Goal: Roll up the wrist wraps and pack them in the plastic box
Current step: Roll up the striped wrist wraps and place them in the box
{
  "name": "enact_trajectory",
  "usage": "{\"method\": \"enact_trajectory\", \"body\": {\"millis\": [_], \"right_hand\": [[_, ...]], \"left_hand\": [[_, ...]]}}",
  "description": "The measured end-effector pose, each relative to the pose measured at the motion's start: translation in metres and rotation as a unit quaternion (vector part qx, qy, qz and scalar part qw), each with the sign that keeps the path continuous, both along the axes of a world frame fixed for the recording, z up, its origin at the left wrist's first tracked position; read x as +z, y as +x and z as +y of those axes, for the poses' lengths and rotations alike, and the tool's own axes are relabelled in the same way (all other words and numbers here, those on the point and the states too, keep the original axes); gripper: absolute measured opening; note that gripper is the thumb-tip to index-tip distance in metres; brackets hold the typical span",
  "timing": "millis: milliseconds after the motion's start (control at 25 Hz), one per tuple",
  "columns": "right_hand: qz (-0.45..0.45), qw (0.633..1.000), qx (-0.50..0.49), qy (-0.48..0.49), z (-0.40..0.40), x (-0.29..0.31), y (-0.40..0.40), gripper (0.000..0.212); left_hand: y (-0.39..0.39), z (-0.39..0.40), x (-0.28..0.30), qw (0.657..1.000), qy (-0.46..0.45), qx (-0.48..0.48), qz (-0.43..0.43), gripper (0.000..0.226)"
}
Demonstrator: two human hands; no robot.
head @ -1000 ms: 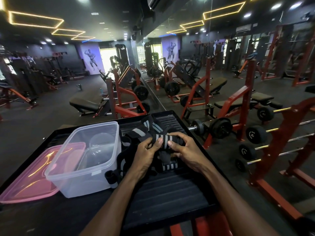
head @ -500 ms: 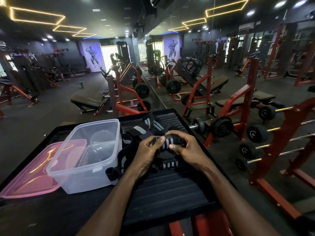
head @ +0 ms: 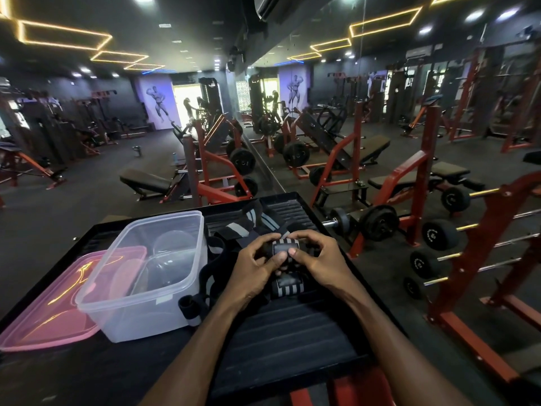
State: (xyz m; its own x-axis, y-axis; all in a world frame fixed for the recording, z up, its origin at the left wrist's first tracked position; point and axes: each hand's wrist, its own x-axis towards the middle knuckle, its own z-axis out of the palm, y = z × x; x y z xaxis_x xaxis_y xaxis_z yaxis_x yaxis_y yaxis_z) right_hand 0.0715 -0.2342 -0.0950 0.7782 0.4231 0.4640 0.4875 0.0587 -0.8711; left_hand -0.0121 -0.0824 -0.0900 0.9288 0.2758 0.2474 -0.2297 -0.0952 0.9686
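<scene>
Both hands hold a black wrist wrap with grey stripes (head: 285, 247), rolled into a tight bundle above the black ribbed tabletop (head: 292, 341). My left hand (head: 257, 266) grips its left side and my right hand (head: 314, 259) grips its right side, thumbs pressed on its front. Under my hands lies another rolled wrap (head: 285, 287). Loose wraps (head: 243, 227) are piled behind, and one strap end (head: 188, 310) curls beside the box. The clear plastic box (head: 146, 273) stands open at the left with nothing inside.
The box's pink lid (head: 49, 306) lies flat to its left, partly under it. Red racks with dumbbells (head: 439, 234) stand to the right of the table, and benches and weight machines fill the gym floor behind.
The hands have rolled the wrap up tighter; it went from a loose strip between the fingers to a compact bundle held slightly nearer me. The camera view rose a little.
</scene>
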Motion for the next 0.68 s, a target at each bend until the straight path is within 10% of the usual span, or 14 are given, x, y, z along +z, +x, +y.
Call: {"method": "enact_trajectory", "body": {"millis": [680], "right_hand": [[-0.038, 0.968, -0.100, -0.228, -0.006, 0.004, -0.014, 0.032]], "left_hand": [[-0.002, 0.001, -0.009, 0.966, 0.241, 0.034, 0.084, 0.051]]}}
